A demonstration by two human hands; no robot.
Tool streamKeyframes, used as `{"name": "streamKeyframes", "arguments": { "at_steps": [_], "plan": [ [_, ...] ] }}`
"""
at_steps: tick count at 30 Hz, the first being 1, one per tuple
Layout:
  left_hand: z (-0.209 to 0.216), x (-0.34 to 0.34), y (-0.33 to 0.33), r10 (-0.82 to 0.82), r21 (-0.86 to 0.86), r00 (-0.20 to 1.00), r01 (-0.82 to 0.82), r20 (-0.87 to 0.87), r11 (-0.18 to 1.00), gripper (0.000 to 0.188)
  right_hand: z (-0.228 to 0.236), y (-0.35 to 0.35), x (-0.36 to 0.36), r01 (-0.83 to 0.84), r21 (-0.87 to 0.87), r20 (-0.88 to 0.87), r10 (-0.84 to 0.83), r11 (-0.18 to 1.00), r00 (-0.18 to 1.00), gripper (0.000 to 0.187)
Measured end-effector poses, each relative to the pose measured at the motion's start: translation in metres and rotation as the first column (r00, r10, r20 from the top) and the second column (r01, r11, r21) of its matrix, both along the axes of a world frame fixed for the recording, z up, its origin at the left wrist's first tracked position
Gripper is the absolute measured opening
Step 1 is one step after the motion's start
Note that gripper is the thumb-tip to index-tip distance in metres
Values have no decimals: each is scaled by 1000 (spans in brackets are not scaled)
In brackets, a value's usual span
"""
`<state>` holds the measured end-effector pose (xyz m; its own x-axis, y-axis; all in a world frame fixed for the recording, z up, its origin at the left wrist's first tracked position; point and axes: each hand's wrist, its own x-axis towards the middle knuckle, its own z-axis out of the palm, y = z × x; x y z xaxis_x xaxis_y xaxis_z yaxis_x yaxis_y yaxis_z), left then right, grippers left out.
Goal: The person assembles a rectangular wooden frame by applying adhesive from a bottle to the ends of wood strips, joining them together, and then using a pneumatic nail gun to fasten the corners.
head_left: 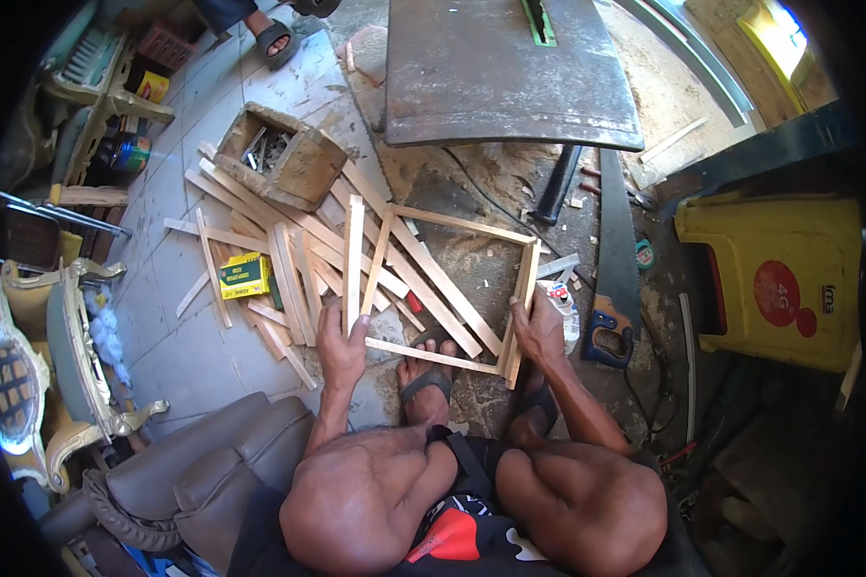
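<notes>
Between my hands is a rectangular frame of thin wooden strips (462, 223), raised above the floor and my feet. My left hand (341, 346) is closed round its left side, where a wider upright strip (353, 255) stands beside the thinner one. On the opposite side my right hand (539, 332) grips the doubled strips near the lower right corner. Beneath and left of the frame lies a loose heap of cut wooden strips (293, 226). A yellow and green box (245, 276) rests on that heap.
A wooden box of metal bits (308, 171) sits beyond the strips. Ahead stands a dark-topped table (510, 87) with a slot. A handsaw (618, 260) leans at the right, near a yellow plastic stool (789, 279). Ornate chair frames (77, 365) line the left. Another person's sandalled foot (275, 40) is far off.
</notes>
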<state>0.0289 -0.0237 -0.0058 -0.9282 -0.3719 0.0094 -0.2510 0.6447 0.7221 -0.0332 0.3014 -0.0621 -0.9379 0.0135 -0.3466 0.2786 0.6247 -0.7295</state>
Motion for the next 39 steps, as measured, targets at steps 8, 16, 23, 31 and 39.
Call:
{"name": "streamKeyframes", "arguments": {
  "at_steps": [8, 16, 23, 31, 39],
  "plan": [
    [-30, -30, 3, -59, -97, 986, 75, 156, 992, 47, -17, -4, 0, -2, 37, -40, 3, 999, 999, 44],
    [-28, -35, 9, -35, -104, 969, 62, 246, 993, 46, -24, -5, 4, 3, 82, -34, 0, 997, 999, 43],
    [-29, -27, 10, -12, -105, 972, 38, 233, 994, 44, -24, -5, 3, -17, 131, -23, 20, 991, 1000, 46],
    [-36, -24, 10, 25, -138, 978, 4, 207, 990, 40, -21, -7, 1, -16, 155, -55, 25, 988, 998, 45],
    [-34, -23, 15, 40, -235, 978, 10, 204, 972, 35, -24, -9, 2, 0, 169, -73, 13, 986, 997, 38]
  ]
}}
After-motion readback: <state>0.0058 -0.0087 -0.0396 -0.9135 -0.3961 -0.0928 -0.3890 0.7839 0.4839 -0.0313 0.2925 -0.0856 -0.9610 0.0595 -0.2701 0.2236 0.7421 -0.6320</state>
